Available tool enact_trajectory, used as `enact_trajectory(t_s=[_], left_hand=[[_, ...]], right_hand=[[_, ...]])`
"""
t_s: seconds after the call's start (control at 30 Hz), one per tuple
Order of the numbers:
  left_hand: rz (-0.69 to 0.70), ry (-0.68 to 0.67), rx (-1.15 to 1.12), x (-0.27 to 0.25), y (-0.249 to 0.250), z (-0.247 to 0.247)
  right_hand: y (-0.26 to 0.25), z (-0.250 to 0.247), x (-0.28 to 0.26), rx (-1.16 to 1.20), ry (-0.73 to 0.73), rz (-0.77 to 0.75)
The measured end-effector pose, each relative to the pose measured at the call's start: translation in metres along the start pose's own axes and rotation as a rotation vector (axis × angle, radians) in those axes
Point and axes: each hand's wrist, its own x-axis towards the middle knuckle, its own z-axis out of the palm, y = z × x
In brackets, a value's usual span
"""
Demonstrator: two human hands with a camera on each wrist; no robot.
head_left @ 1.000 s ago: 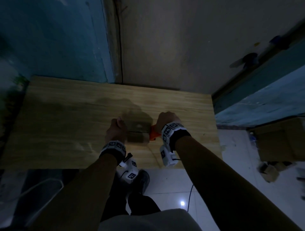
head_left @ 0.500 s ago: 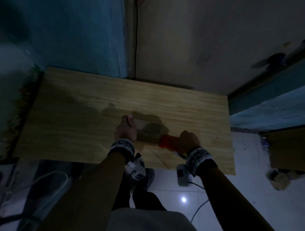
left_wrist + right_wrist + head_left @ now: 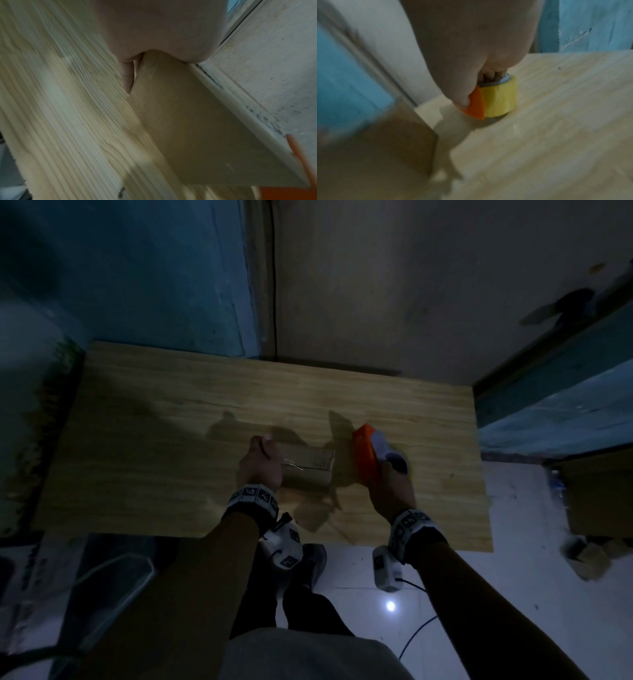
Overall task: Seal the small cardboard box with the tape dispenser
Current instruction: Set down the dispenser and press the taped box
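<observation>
Box [image 3: 308, 467] between hands: left hand [image 3: 259, 470] gripping, right hand [image 3: 390, 491] beside.

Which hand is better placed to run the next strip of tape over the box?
Right. The right hand already grips the tape dispenser just beside the cardboard box, while the left hand holds the box's other end on the table.

Bare forearms; each wrist wears a black band [image 3: 252, 501] with white square-patterned markers; white camera units [image 3: 386, 570] hang beneath, one trailing a thin black cable [image 3: 416, 586]; dark trousers [image 3: 308, 611].
</observation>
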Motion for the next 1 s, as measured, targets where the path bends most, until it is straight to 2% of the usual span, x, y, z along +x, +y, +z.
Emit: enact_trajectory(t_s=[0.17,0.23,0.33,0.4,0.5,0.6,0.7,0.77,0.87,1.0], left_hand=[[-0.014,0.014,-0.009,-0.001,0.001,-0.001],[-0.015,0.007,-0.023,-0.002,0.001,0.000],[-0.013,0.022,-0.051,-0.002,0.002,0.001],[-0.001,0.033,-0.049,-0.002,0.001,0.001],[0.016,0.056,-0.035,-0.004,-0.001,0.003],[0.020,0.067,-0.013,-0.002,-0.002,0.005],[0.032,0.023,-0.044,0.001,-0.006,0.004],[0.023,-0.005,-0.077,0.004,-0.007,0.003],[-0.035,0.024,-0.109,0.005,-0.004,0.003],[-0.022,0.037,-0.085,0.000,-0.002,0.002]], right_hand=[[0.002,0.013,0.006,-0.083,0.013,-0.026],[0.002,0.012,0.007,-0.008,0.050,0.003],[-0.002,0.009,0.003,0.152,0.256,0.003],[-0.017,0.006,-0.002,0.173,0.387,-0.085],[-0.060,0.003,-0.012,0.198,0.499,-0.267],[-0.111,0.012,-0.015,0.153,0.434,-0.369],[-0.138,0.029,-0.015,0.010,0.336,-0.383],[-0.139,0.039,-0.010,-0.041,0.323,-0.349],[-0.126,0.051,-0.006,-0.077,0.317,-0.292],[-0.114,0.057,-0.002,-0.064,0.273,-0.245]])
